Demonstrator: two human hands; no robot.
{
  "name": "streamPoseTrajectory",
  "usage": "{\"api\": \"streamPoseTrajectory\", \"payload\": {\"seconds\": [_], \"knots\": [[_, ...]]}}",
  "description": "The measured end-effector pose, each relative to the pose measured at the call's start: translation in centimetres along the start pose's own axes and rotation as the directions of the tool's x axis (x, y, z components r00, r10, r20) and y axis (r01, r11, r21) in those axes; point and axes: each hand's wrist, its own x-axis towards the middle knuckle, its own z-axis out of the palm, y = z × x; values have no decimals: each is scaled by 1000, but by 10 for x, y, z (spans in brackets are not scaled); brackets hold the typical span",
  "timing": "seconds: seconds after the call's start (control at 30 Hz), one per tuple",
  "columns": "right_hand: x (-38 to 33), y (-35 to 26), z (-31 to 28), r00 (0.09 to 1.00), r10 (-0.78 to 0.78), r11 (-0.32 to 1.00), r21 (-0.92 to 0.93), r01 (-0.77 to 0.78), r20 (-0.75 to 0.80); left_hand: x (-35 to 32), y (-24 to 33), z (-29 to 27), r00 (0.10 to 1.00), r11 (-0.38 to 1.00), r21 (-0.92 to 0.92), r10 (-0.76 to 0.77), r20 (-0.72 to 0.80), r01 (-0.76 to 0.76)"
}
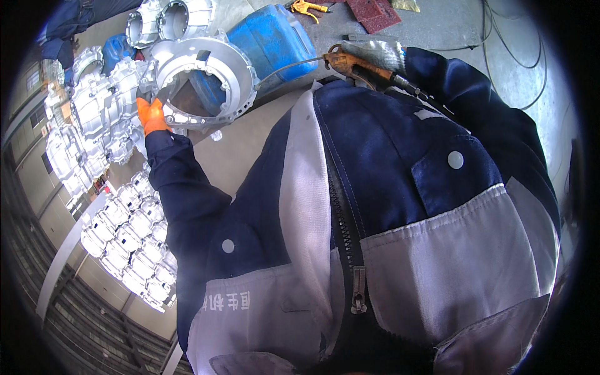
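Left hand in orange glove, fingers clamped on the lower rim of a round silver housing casting, seemingly steadying it, open side facing up toward the nozzle. Right hand in grey glove, fingers wrapped around an orange air blow gun, thin nozzle aimed at the casting's rim, tip near yet apart. More castings stacked alongside; blue canister just behind.

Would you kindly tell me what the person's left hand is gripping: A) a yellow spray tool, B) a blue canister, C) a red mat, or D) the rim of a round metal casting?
D: the orange-gloved left hand grips the rim of the round metal casting.
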Motion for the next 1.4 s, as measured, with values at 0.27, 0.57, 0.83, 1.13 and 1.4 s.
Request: {"api": "streamPoseTrajectory", "payload": {"seconds": [0.27, 0.57, 0.83, 1.13, 1.4], "knots": [[2, 7, 1, 999, -17, 999, -36, 16, -29, -4, 9, 3, 999, 997, -82, 1, 39, 2], [6, 3, 10, 965, -217, 976, -1, 219, -149, -13, 22, 7, 999, 995, -98, 19, 32, -16], [44, -38, -31, 856, 180, 573, 656, -491, 484, -14, 26, 12, 999, 993, -111, 31, -12, -32], [160, -57, 2, 775, -186, 281, 789, -547, 604, 10, -3, -1, 916, 889, -286, -393, -76, 358], [124, -67, -2, 845, 44, 384, 771, -507, 533, -5, 16, 4, 964, 945, -227, -256, -73, 234]]}}
